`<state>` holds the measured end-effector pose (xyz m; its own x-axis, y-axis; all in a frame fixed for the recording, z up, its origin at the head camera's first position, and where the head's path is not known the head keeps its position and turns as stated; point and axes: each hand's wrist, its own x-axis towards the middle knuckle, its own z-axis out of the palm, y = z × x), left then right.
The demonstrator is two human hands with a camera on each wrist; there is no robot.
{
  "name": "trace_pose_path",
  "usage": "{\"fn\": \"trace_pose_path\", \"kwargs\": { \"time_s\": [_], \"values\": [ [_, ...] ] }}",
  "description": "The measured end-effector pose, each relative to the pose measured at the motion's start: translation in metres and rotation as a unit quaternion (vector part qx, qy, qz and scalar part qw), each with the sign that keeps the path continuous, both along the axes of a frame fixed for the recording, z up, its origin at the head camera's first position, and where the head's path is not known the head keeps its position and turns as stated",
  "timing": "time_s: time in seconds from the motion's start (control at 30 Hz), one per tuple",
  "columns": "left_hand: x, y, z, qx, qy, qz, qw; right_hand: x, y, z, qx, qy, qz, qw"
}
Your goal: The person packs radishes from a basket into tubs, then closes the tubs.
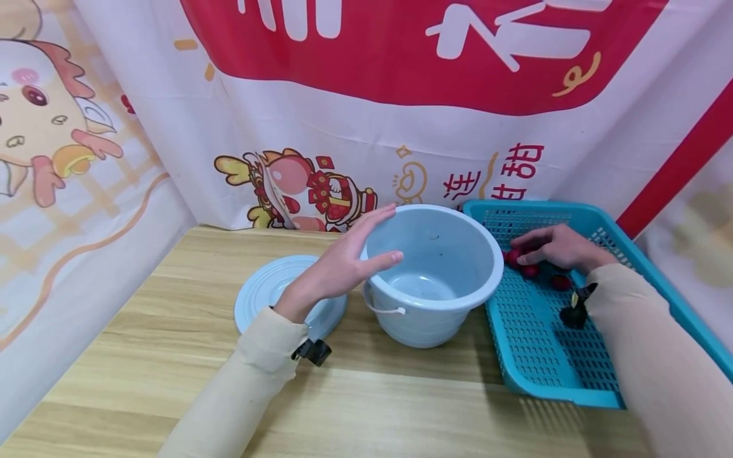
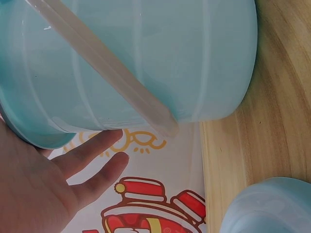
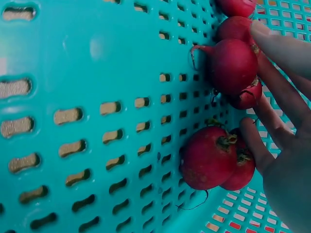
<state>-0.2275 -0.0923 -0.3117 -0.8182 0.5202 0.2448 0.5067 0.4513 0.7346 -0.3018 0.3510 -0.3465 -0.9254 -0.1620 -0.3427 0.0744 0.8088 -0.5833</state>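
Note:
My left hand [image 1: 349,254] lies at the left rim of a light blue bucket [image 1: 424,318], its fingers stretched out. In the left wrist view, two straight fingers spread beside the bucket's outer wall, below its pale handle [image 2: 107,70]. My right hand [image 1: 564,248] is down in a teal perforated basket [image 1: 509,356], its fingers curled behind a cluster of red radishes. The thumb presses a radish [image 3: 233,29], partly hidden behind another radish [image 3: 233,65]. Closer to the little finger sit two more, including a large radish [image 3: 209,158]. The bucket's visible inside holds no radishes.
A round light blue lid [image 1: 258,292] lies on the wooden table [image 1: 355,407], left of the bucket and partly under my left arm. A printed cloth [image 1: 343,108] hangs behind. The basket stands close to the bucket's right side.

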Motion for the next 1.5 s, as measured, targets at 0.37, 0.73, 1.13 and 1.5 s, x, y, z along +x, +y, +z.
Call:
{"fn": "trace_pose_path", "kwargs": {
  "time_s": [0.37,0.73,1.13,1.5],
  "values": [
    [-0.001,0.001,0.001,0.001,-0.002,0.002,1.0000,-0.005,-0.004,-0.001,0.047,0.027,0.022,0.9983],
    [0.002,0.002,0.002,0.003,-0.005,0.003,1.0000,-0.002,-0.007,0.008,0.048,0.068,0.023,0.9962],
    [0.001,0.002,0.001,0.002,0.001,0.006,1.0000,0.002,-0.014,0.032,-0.011,0.085,-0.013,0.9962],
    [0.001,0.001,0.001,0.004,-0.004,0.004,1.0000,0.009,-0.025,0.052,-0.079,0.145,-0.036,0.9856]
  ]
}}
